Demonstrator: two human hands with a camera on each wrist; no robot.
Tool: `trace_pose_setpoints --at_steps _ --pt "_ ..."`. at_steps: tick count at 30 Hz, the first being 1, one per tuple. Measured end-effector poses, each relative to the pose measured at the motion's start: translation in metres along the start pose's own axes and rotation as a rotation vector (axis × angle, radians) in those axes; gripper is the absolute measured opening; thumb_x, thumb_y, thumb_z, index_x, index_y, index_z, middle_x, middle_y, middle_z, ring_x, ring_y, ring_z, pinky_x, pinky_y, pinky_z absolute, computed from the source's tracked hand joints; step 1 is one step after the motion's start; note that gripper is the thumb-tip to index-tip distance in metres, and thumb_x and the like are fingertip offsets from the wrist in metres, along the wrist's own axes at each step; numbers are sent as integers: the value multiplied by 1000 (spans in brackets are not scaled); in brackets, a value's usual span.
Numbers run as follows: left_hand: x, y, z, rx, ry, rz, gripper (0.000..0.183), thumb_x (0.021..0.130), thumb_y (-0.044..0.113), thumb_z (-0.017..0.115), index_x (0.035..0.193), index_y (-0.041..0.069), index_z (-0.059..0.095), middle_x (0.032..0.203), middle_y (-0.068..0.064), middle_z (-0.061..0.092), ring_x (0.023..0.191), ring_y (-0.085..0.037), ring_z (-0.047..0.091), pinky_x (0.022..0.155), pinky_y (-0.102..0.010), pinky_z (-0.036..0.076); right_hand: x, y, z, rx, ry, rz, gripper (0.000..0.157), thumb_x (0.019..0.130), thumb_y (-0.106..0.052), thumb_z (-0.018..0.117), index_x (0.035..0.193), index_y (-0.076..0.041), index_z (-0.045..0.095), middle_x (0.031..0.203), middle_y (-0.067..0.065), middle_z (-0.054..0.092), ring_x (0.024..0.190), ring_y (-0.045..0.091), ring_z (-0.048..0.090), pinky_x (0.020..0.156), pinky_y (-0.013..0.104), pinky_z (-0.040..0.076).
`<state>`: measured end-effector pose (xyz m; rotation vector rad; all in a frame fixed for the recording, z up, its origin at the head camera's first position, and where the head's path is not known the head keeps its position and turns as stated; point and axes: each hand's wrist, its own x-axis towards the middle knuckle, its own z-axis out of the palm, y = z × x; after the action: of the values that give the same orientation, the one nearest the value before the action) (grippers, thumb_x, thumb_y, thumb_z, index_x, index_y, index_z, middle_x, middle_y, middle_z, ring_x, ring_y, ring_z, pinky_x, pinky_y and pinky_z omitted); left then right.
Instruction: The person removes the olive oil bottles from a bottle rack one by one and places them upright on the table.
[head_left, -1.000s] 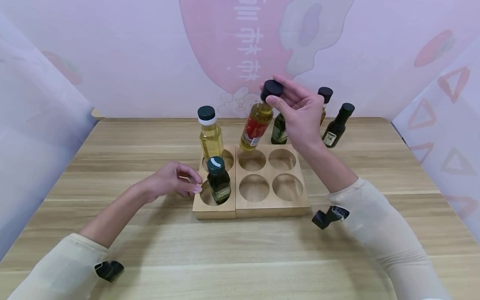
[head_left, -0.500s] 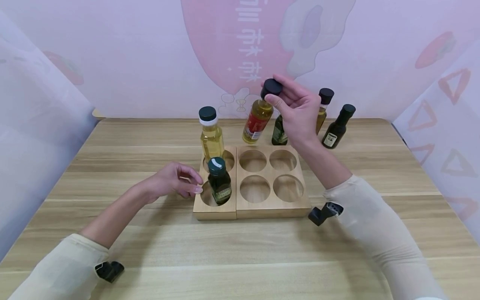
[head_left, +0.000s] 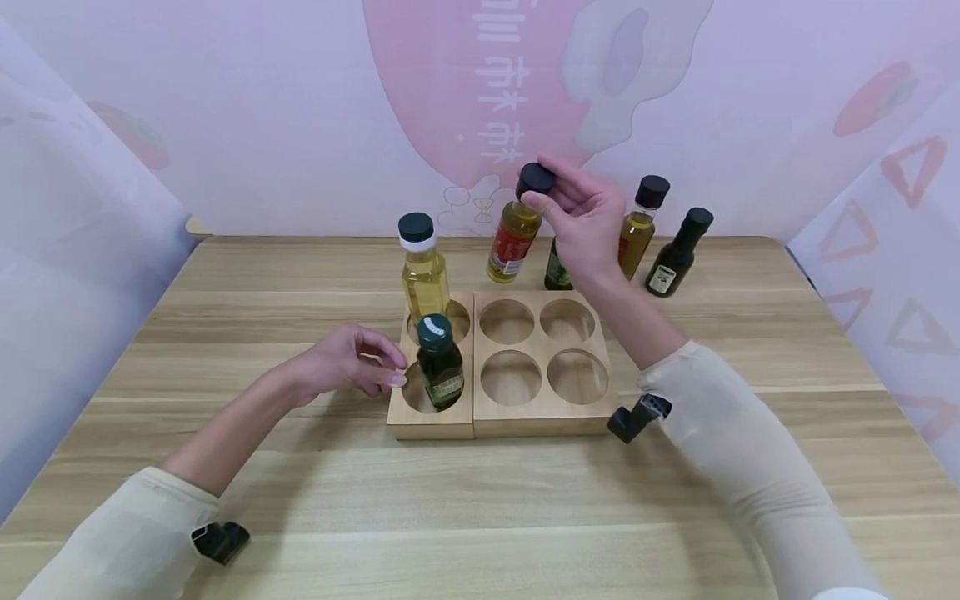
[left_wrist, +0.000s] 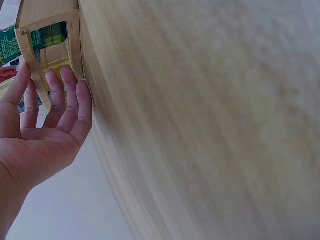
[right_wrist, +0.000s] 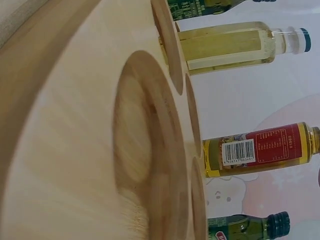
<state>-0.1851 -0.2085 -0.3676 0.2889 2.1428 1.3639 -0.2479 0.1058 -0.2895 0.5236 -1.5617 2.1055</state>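
My right hand (head_left: 588,225) pinches the black cap of an oil bottle (head_left: 510,246) with a red label and yellow oil, behind the wooden bottle rack (head_left: 547,423). In the right wrist view the label's barcode shows on this oil bottle (right_wrist: 265,150), while the hand is out of sight. Beside the rack's left end, my left hand (head_left: 348,362) has loosely bent fingers and its thumb at the edge. The left wrist view shows these fingers (left_wrist: 70,102) at the rack's open side. A dark green bottle (head_left: 441,371) and a pale oil bottle (head_left: 425,287) stand in the rack's left section.
Behind the rack's right part stands a green bottle (head_left: 557,271), partly hidden by the right hand. Farther right are an amber bottle (head_left: 637,229) with a black cap and a small dark bottle (head_left: 672,258). A printed backdrop (head_left: 300,117) rises behind the table.
The red-labelled bottle has moved back and lower, from over the rack's edge to behind it. My right hand has shifted slightly left, uncovering more of the amber bottle. The left hand stays put.
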Motion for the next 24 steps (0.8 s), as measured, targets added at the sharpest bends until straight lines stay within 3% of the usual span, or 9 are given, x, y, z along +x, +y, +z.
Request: trace_pose_setpoints --at_steps 12,24 --pt "-2 2 2 -13 -3 7 28 88 9 82 108 -7 70 90 -5 69 78 -21 67 72 -35 61 0 12 -3 -40 -14 34 45 83 23 72 126 20 61 120 35 65 103 19 75 94 35 58" --pt "-1 1 0 -4 0 0 25 88 10 83 106 -5 72 90 -6 69 78 -22 67 72 -35 61 3 14 -4 -46 -12 146 46 84 20 74 128 16 63 121 31 66 105 22 75 94 32 58"
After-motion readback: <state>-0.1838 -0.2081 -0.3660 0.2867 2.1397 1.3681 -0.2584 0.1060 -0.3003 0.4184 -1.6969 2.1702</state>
